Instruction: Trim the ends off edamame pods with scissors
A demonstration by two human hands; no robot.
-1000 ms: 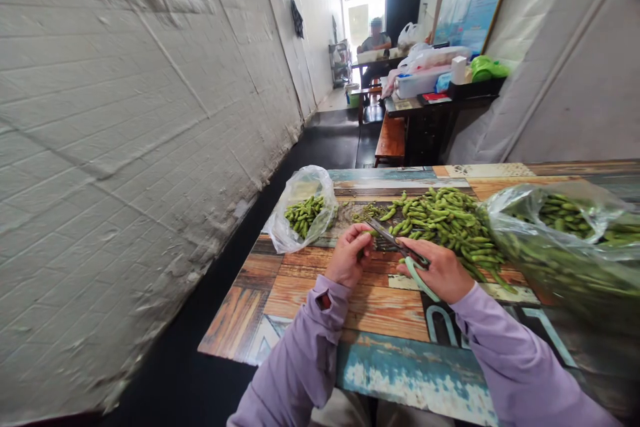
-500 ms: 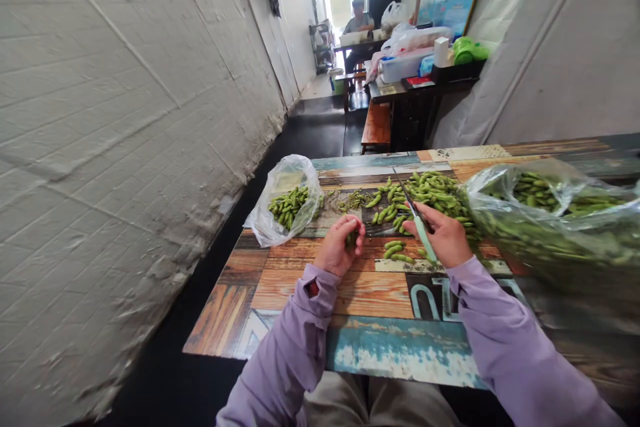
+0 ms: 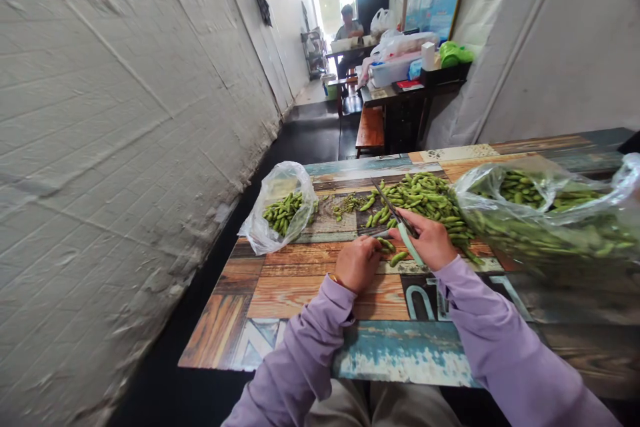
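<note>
My right hand (image 3: 429, 240) grips green-handled scissors (image 3: 400, 221), their blades pointing up and away over a loose heap of green soybean pods (image 3: 425, 195) on the patterned wooden table (image 3: 300, 293). My left hand (image 3: 357, 261) lies curled on the table just left of it. Its fingertips meet a pod (image 3: 385, 243), and another loose pod (image 3: 399, 257) lies between the two hands. The back of the hand hides whether its fingers hold anything.
A small clear bag of pods (image 3: 283, 210) stands open at the table's left, by a strip of cut scraps (image 3: 347, 202). A large clear bag full of pods (image 3: 545, 217) fills the right. A white brick wall runs along the left. A person (image 3: 347, 21) sits at a far table.
My left hand has moved right from the table's middle to the loose pods beside the scissors. The right hand has turned the scissors from lying across to pointing away. The view has shifted.
</note>
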